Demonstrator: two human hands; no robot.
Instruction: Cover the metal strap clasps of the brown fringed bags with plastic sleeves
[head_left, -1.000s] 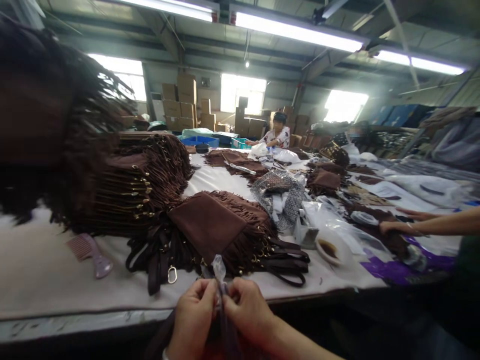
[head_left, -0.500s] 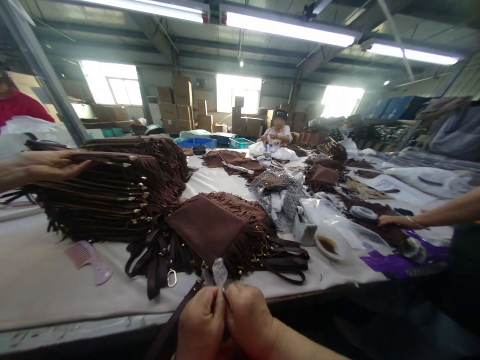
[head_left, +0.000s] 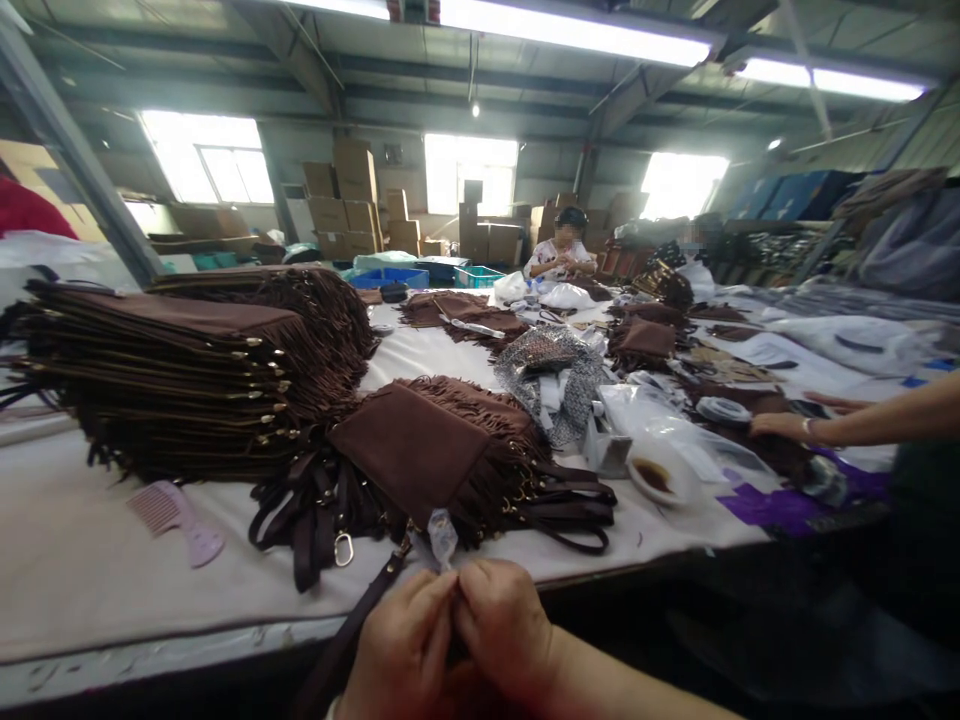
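Note:
My left hand (head_left: 401,640) and my right hand (head_left: 506,620) are closed side by side at the table's front edge, thumbs together. Between their fingertips they pinch the lower end of a small clear plastic wrapper (head_left: 442,538), which sticks up; whatever is inside it I cannot make out. A dark brown strap (head_left: 360,615) with a metal clasp runs beside and below my left hand. Just beyond the hands lies a pile of brown fringed bags (head_left: 412,450), with dark wrist straps (head_left: 304,530) and metal rings hanging off both sides.
Left stands a tall stack of fringed bags (head_left: 172,390) with a lilac comb (head_left: 176,522) before it. Right are a bowl of brown liquid (head_left: 652,480), bubble wrap (head_left: 551,370) and purple plastic (head_left: 776,510). A co-worker's arms (head_left: 862,425) reach in from the right.
A co-worker's hand has left the bag stack on the left. At the right, a second co-worker's hand has come into sight. My hands stay pinched on the wrapper; the view has shifted slightly.

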